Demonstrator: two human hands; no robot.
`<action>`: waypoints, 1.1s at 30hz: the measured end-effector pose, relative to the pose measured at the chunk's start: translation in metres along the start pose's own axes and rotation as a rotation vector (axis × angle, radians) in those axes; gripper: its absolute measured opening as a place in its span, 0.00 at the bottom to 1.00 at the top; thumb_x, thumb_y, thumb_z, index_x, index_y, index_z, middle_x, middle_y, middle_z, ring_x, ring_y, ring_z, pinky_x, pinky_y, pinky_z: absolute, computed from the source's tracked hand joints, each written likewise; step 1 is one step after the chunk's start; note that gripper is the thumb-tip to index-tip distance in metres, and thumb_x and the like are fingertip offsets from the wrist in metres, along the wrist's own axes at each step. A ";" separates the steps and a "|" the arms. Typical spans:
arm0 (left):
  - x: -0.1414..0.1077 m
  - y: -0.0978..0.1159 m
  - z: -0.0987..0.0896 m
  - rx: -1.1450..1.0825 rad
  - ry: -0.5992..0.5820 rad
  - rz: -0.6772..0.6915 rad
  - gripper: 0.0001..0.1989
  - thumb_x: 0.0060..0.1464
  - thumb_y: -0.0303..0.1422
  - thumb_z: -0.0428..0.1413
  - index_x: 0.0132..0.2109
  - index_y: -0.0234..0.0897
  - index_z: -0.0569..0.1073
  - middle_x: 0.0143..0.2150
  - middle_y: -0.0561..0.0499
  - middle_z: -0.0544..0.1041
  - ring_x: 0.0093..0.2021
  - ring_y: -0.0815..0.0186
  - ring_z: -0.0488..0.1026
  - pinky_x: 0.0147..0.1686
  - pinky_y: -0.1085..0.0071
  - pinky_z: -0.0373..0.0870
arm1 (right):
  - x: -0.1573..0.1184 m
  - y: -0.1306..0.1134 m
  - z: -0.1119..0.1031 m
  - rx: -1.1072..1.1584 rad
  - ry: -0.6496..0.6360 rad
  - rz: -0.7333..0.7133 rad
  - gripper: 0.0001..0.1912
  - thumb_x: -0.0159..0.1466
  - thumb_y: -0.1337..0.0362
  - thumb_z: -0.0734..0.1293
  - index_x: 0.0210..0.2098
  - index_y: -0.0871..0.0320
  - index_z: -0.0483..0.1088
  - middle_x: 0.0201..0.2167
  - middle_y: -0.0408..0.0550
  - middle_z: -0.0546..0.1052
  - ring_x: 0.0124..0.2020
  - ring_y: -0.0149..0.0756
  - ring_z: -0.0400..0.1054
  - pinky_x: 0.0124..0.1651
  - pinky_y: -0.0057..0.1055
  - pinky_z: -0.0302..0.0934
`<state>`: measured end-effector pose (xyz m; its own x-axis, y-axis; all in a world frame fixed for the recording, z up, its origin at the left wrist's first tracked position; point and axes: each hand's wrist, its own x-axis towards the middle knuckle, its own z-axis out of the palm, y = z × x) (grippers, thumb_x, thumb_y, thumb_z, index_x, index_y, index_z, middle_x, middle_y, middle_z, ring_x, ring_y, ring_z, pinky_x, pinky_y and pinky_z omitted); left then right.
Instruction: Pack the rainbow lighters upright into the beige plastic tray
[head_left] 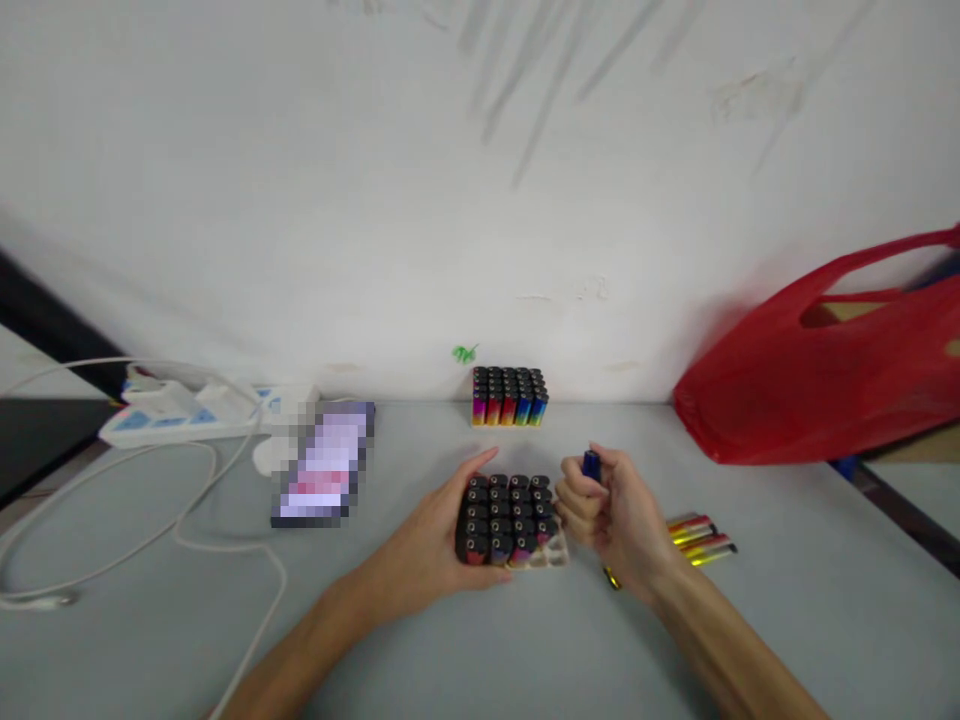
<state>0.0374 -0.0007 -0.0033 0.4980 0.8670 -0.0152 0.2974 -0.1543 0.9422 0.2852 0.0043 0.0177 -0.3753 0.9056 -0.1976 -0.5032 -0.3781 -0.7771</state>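
Observation:
My left hand [427, 550] is wrapped round the left side of a pale tray [556, 555] packed with black-topped lighters [499, 510]. Some pockets at the tray's front right corner hold no lighter. Just right of the tray, my right hand [611, 520] is closed around a blue lighter [592, 464], whose upper end shows above the fingers. Several red and yellow lighters [701, 540] lie on the grey table beyond my right wrist. One more yellow piece [612, 578] shows below my right hand, mostly hidden by it.
A block of multicoloured lighters [510, 397] stands near the wall. At the left are a blurred phone [326, 465], a white power strip [180, 415] and loose white cables [225, 547]. A red bag [825, 370] sits at the back right.

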 end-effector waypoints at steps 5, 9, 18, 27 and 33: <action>0.000 -0.001 -0.001 0.027 0.003 0.013 0.59 0.49 0.31 0.78 0.80 0.46 0.55 0.70 0.43 0.75 0.67 0.47 0.75 0.70 0.51 0.69 | -0.002 0.007 -0.001 0.013 0.001 0.051 0.26 0.65 0.45 0.69 0.22 0.50 0.53 0.17 0.30 0.45 0.18 0.26 0.32 0.20 0.28 0.31; 0.000 -0.004 -0.002 0.008 -0.013 -0.003 0.61 0.49 0.33 0.78 0.81 0.47 0.53 0.70 0.42 0.75 0.66 0.46 0.76 0.70 0.49 0.70 | -0.002 0.008 0.004 -0.006 0.026 0.043 0.31 0.64 0.40 0.72 0.23 0.51 0.53 0.18 0.29 0.45 0.19 0.25 0.31 0.20 0.27 0.30; 0.000 -0.003 0.000 -0.021 -0.015 -0.035 0.60 0.50 0.34 0.77 0.81 0.49 0.53 0.65 0.43 0.78 0.59 0.47 0.81 0.62 0.49 0.78 | -0.001 0.006 -0.001 -0.041 0.057 0.002 0.30 0.64 0.39 0.70 0.22 0.51 0.54 0.19 0.31 0.46 0.20 0.26 0.33 0.21 0.28 0.31; 0.000 -0.006 -0.001 0.015 -0.004 -0.025 0.62 0.48 0.33 0.78 0.82 0.47 0.54 0.68 0.42 0.76 0.65 0.43 0.77 0.69 0.47 0.72 | -0.002 0.010 -0.001 -0.050 0.069 -0.027 0.27 0.65 0.44 0.69 0.23 0.50 0.54 0.19 0.31 0.44 0.21 0.28 0.32 0.21 0.29 0.33; 0.000 -0.004 -0.001 -0.016 -0.015 -0.036 0.61 0.48 0.33 0.77 0.82 0.49 0.54 0.67 0.43 0.79 0.64 0.43 0.79 0.69 0.45 0.72 | 0.000 0.009 0.001 -0.140 0.139 -0.098 0.30 0.67 0.37 0.71 0.27 0.52 0.60 0.20 0.30 0.46 0.22 0.28 0.33 0.21 0.26 0.35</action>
<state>0.0352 0.0004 -0.0065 0.4994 0.8647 -0.0544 0.3029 -0.1154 0.9460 0.2800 0.0004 0.0115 -0.2136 0.9583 -0.1897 -0.4150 -0.2648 -0.8704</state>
